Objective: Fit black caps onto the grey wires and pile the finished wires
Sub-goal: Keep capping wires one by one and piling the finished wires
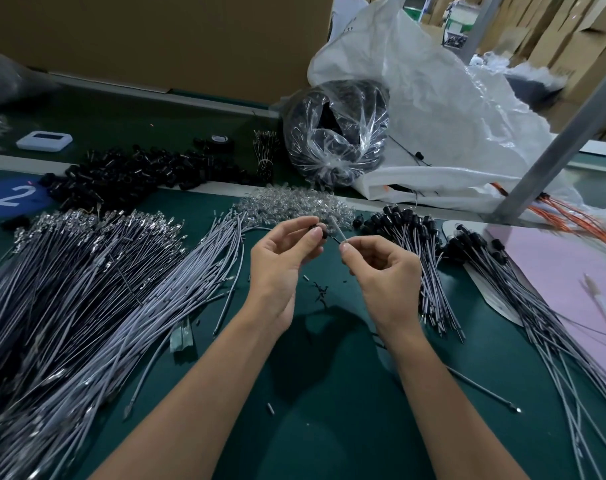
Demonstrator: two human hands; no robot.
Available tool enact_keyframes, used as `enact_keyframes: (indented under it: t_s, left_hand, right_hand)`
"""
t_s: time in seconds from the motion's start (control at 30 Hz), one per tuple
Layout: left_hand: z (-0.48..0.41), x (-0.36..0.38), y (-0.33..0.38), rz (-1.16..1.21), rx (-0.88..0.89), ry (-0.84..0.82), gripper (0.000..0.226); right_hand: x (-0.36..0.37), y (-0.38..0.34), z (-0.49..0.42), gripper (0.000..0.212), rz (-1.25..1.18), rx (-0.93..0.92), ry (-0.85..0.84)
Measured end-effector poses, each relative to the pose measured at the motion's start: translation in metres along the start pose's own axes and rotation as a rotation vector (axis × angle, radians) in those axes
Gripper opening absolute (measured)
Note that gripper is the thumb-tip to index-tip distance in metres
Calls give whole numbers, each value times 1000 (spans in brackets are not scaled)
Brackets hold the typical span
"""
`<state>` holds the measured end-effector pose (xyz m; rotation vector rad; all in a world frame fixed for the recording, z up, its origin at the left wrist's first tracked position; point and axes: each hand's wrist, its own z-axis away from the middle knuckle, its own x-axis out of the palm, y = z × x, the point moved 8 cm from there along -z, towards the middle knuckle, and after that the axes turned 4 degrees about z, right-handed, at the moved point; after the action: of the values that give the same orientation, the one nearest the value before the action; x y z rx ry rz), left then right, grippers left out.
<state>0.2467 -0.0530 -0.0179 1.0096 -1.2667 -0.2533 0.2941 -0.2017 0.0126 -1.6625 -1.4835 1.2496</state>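
— What's in the hands?
— A small black cap [321, 233], pinched in the raised left hand [281, 259], sits just beside a grey wire [337, 229] pinched by the right hand [381, 268], above the green table [329, 393].
— Around them?
— Uncapped wires [104, 289] lie to the left, capped wires [412, 258] to the right. Whether cap and wire touch is too small to tell.

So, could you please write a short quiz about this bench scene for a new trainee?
1. True or false: the left hand holds a black cap.
2. The pile of finished wires lies on which side of the hands? A: left. B: right.
3. Fill in: the right hand pinches a grey ____.
Key: 1 true; 2 B; 3 wire.
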Motion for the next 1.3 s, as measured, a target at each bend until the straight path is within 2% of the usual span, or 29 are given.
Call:
enact_keyframes:
  t_s: [0.53, 0.73, 1.0, 1.3]
  left_hand:
    - [-1, 3, -2, 3, -4, -23, 30]
    - [2, 8, -2, -91, 8, -59, 31]
    - [1, 6, -4, -151, 7, -65, 31]
    - [1, 7, -8, -152, -49, -110, 18]
  right_hand:
    - [-3, 3, -1, 8, 2, 21, 14]
    - [2, 2, 0, 5, -22, 30, -33]
    - [4, 1, 0, 3, -85, 44, -68]
    - [5, 6, 1, 5, -205, 84, -70]
